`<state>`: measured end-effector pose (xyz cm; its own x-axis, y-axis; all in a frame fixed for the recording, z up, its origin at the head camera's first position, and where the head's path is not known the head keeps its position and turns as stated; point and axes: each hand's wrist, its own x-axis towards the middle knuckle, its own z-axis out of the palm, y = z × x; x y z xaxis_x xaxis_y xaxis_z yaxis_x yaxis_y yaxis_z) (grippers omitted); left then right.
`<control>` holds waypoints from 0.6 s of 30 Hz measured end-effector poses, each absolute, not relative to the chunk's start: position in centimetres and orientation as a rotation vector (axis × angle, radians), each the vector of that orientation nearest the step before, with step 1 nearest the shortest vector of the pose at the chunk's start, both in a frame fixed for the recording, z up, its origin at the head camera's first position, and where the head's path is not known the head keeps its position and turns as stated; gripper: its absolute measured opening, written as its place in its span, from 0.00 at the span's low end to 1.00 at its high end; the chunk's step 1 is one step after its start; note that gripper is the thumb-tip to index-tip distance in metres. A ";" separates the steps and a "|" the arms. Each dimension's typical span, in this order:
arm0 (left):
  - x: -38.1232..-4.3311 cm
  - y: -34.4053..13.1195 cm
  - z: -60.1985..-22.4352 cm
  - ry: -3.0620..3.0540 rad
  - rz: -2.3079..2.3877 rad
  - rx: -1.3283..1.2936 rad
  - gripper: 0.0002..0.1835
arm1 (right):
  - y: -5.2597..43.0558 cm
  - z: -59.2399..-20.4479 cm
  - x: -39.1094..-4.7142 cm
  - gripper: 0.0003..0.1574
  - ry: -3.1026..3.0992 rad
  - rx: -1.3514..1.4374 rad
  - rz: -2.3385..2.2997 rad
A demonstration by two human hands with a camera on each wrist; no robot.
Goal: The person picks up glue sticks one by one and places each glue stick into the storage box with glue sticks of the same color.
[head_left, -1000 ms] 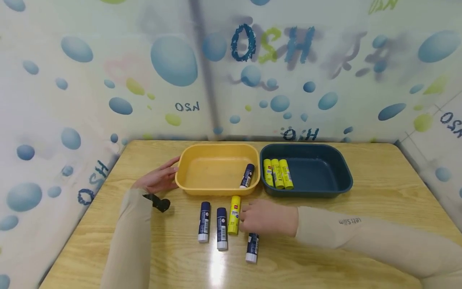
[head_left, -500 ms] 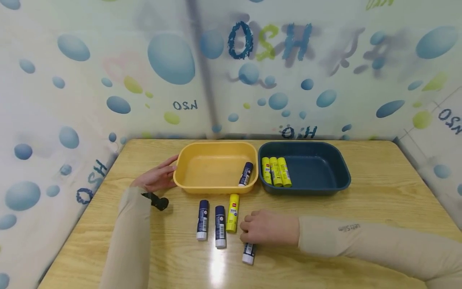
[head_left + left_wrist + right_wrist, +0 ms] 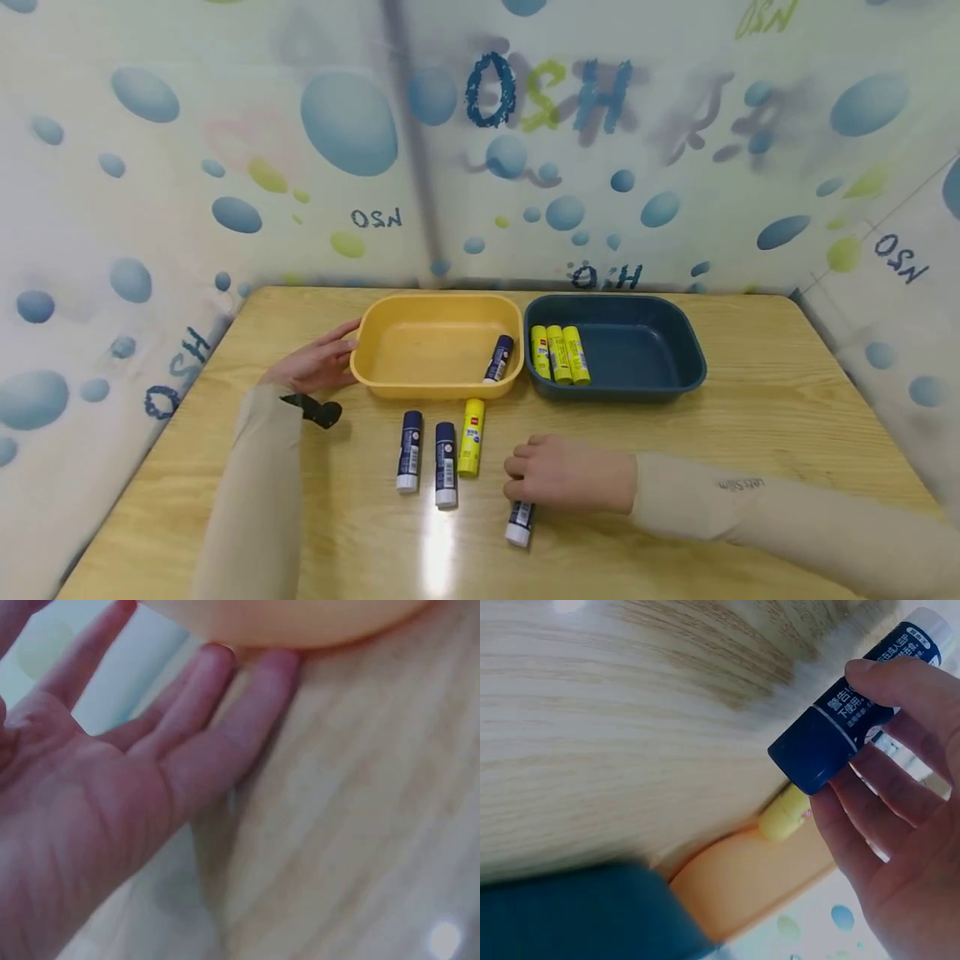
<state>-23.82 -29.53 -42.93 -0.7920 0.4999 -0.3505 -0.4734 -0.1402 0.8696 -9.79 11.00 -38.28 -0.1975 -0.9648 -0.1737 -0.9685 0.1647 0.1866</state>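
My right hand (image 3: 566, 475) pinches a navy glue stick (image 3: 855, 705) between thumb and fingers, its white end sticking out toward the near side. In the right wrist view, the stick's dark cap points away from the palm. My left hand (image 3: 315, 364) rests its extended fingertips against the left wall of the yellow tray (image 3: 420, 354). Two navy glue sticks, one on the left (image 3: 409, 452) and one on the right (image 3: 446, 467), lie before that tray, beside a yellow glue stick (image 3: 471, 439). Inside the tray, a navy glue stick (image 3: 498, 358) leans at the right end.
A dark blue tray (image 3: 630, 358) stands right beside the yellow one, with three yellow glue sticks (image 3: 558, 354) lined up at its left end. Behind the wooden table (image 3: 765, 400) hangs a patterned backdrop (image 3: 360, 250). A black strap (image 3: 315, 410) sits at my left wrist.
My right hand has drawn slightly toward the near side and away from the yellow glue stick, settling its grip on the navy one. The left hand stays at the tray. The head view has shifted a little.
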 end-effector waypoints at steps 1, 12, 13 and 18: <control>-23.8 -29.5 -42.9 1.513 1.983 0.017 0.30 | 11.2 -38.1 -9.7 0.09 2.404 -1.967 0.390; -24.4 -28.4 -42.7 1.592 1.985 -0.063 0.31 | 14.5 -36.9 -9.8 0.15 2.572 -1.799 0.110; -24.4 -28.5 -42.7 1.596 1.987 -0.061 0.31 | 14.6 -36.8 -9.9 0.16 2.591 -1.800 0.106; -23.7 -28.9 -42.2 1.649 1.970 -0.079 0.32 | 15.1 -36.3 -10.9 0.21 2.661 -1.820 0.096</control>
